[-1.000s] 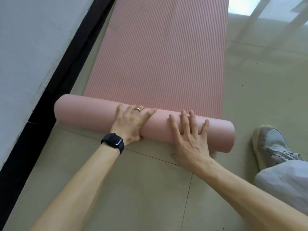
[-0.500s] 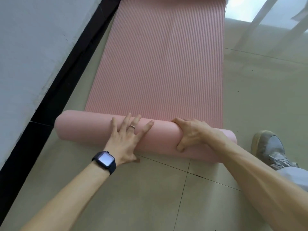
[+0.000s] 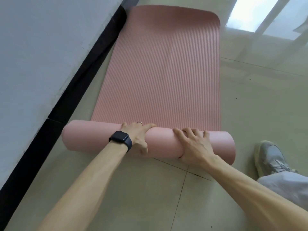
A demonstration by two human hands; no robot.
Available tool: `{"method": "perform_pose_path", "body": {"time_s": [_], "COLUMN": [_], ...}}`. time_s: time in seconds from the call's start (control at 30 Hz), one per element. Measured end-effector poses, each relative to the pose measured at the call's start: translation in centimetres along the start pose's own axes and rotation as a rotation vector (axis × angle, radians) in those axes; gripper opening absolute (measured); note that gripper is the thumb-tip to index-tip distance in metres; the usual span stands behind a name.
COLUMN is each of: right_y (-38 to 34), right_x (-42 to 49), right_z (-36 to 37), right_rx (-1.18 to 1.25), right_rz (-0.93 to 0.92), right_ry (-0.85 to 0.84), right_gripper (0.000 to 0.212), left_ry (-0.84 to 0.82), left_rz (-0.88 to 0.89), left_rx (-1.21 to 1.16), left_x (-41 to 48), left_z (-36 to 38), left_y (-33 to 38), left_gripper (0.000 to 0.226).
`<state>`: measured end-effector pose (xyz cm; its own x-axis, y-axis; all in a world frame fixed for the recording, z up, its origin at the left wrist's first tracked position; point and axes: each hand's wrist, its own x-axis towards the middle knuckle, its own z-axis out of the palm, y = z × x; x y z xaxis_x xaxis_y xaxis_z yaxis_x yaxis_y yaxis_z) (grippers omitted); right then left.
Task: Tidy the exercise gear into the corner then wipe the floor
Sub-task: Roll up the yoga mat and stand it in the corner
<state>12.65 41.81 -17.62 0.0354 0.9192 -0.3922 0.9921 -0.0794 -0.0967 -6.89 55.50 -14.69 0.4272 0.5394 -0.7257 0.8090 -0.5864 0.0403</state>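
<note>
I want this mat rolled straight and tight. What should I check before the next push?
1. The left hand grips the roll: ok.
2. The right hand wraps over the roll: ok.
3. The flat mat ahead carries nothing: ok.
4. The shoe sits apart from the roll's right end: ok.
5. The roll's left end clears the black skirting: cannot tell, they look very close.
6. The roll lies square to the flat mat's edges: cannot tell, wide-angle view.
</note>
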Motion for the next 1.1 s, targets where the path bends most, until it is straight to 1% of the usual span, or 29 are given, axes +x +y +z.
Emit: {"method": "perform_pose_path", "body": {"time_s": [0.03, 0.1, 0.2, 0.23, 0.27, 0.3, 0.33, 0.4, 0.43, 0.5, 0.53, 0.6, 0.63, 0.67, 0.7, 0.77, 0.8, 0.83, 0.87, 0.9, 0.97, 1.0, 1.03, 1.1], "right_y": [0.2, 1.1, 2.5, 2.6, 2.6, 2.5, 2.4, 1.6, 1.0, -0.4, -0.9, -0.7, -0.1, 0.7, 1.6, 2.6, 2.7, 2.6, 2.5, 2.5, 2.5, 2.6, 2.8, 2.7], "right_x": [0.5, 2.4, 5.5, 5.9, 6.0, 5.6, 4.6, 1.8, 0.4, -1.4, -1.5, -0.4, 0.3, 1.0, 1.6, 1.9, 2.0, 2.2, 2.5, 3.0, 4.1, 4.3, 4.3, 3.2], "right_z": [-0.9, -3.0, -5.3, -5.4, -5.2, -4.9, -4.2, -2.5, -1.6, 0.4, 1.2, 1.5, 0.6, -0.3, -1.2, -2.3, -2.5, -2.6, -2.6, -2.6, -2.8, -2.9, -2.7, -2.5], "right_rx": [0.03, 0.124, 0.284, 0.307, 0.31, 0.284, 0.247, 0.197, 0.163, 0.05, 0.005, -0.012, -0.014, -0.004, 0.037, 0.163, 0.205, 0.229, 0.244, 0.259, 0.271, 0.251, 0.219, 0.17], "right_rz": [-0.02, -0.012, 0.058, 0.063, 0.067, 0.07, 0.073, 0.057, 0.036, 0.025, 0.043, 0.078, 0.07, 0.047, 0.02, -0.014, -0.021, -0.02, -0.014, 0.001, 0.023, 0.016, 0.002, -0.01], "right_ry": [-0.056, -0.205, -0.514, -0.576, -0.585, -0.54, -0.446, -0.182, -0.08, 0.006, 0.049, 0.166, 0.175, 0.149, 0.072, -0.205, -0.349, -0.457, -0.513, -0.533, -0.534, -0.527, -0.515, -0.448], "right_gripper": [0.095, 0.093, 0.097, 0.1, 0.104, 0.109, 0.114, 0.12, 0.123, 0.131, 0.131, 0.119, 0.112, 0.106, 0.103, 0.103, 0.105, 0.105, 0.104, 0.105, 0.107, 0.109, 0.111, 0.111], "left_ry": [0.034, 0.167, 0.313, 0.343, 0.376, 0.406, 0.43, 0.432, 0.432, 0.4, 0.375, 0.308, 0.251, 0.172, 0.076, -0.17, -0.245, -0.244, -0.16, -0.012, 0.307, 0.42, 0.477, 0.465], "left_rz": [-0.001, 0.033, 0.079, 0.064, 0.037, 0.009, -0.008, 0.0, 0.011, 0.042, 0.06, 0.066, 0.059, 0.05, 0.049, 0.055, 0.059, 0.071, 0.078, 0.079, 0.114, 0.147, 0.178, 0.207], "left_rx": [-0.013, 0.0, 0.17, 0.224, 0.269, 0.289, 0.29, 0.276, 0.267, 0.243, 0.239, 0.203, 0.164, 0.098, -0.003, -0.206, -0.253, -0.259, -0.245, -0.221, -0.11, -0.059, -0.002, 0.131], "left_x": [-0.3, -1.3, -2.7, -2.6, -2.2, -1.8, -1.3, -0.4, 0.2, 1.1, 1.5, 1.9, 1.9, 1.9, 1.9, 1.4, 1.1, 0.5, -0.3, -1.2, -3.1, -3.9, -4.7, -4.7], "left_z": [0.1, 1.1, 4.1, 5.3, 6.2, 6.6, 6.7, 6.0, 5.2, 3.3, 2.4, 0.4, -0.6, -1.4, -1.9, -2.1, -1.4, -0.5, 0.5, 1.6, 4.3, 5.9, 7.3, 9.7], "left_y": [-0.2, -0.2, 0.7, 0.9, 1.1, 1.3, 1.4, 1.4, 1.3, 1.1, 1.1, 1.2, 1.3, 1.3, 1.2, 1.5, 1.7, 2.0, 2.2, 2.3, 2.4, 2.5, 2.6, 2.4], "left_gripper": [0.117, 0.123, 0.136, 0.14, 0.141, 0.139, 0.134, 0.121, 0.117, 0.111, 0.11, 0.107, 0.105, 0.103, 0.1, 0.096, 0.1, 0.107, 0.112, 0.111, 0.094, 0.089, 0.091, 0.112]}}
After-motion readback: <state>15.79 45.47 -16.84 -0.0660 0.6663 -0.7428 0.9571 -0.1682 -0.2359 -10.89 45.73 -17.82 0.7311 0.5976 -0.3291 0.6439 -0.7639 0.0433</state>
